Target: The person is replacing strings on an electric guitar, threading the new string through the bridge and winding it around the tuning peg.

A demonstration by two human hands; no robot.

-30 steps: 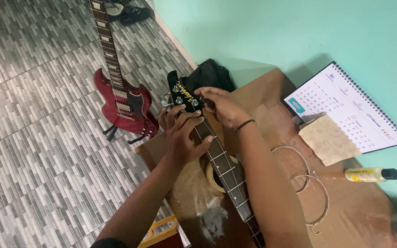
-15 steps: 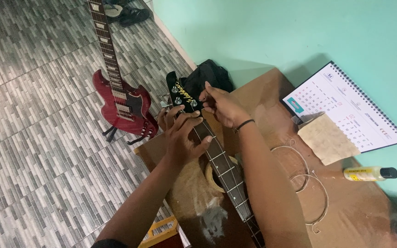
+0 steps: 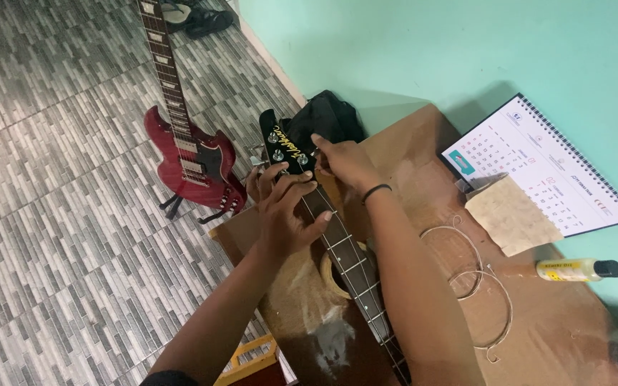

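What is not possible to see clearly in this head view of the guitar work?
- Guitar body: cut off by the bottom edge; only the neck shows.
- Right hand fingertips: hidden behind the black headstock.
- Left hand grip: its palm covers the neck.
- Red guitar headstock: cut off by the top edge.

Pretty even indoor light, nothing dim. Soft shadows sit on the wall point(image 3: 409, 64) behind the calendar point(image 3: 538, 171) and bag point(image 3: 327, 114). Hands look slightly soft; floor tiles point(image 3: 51, 214) stay fairly crisp, no real glare.
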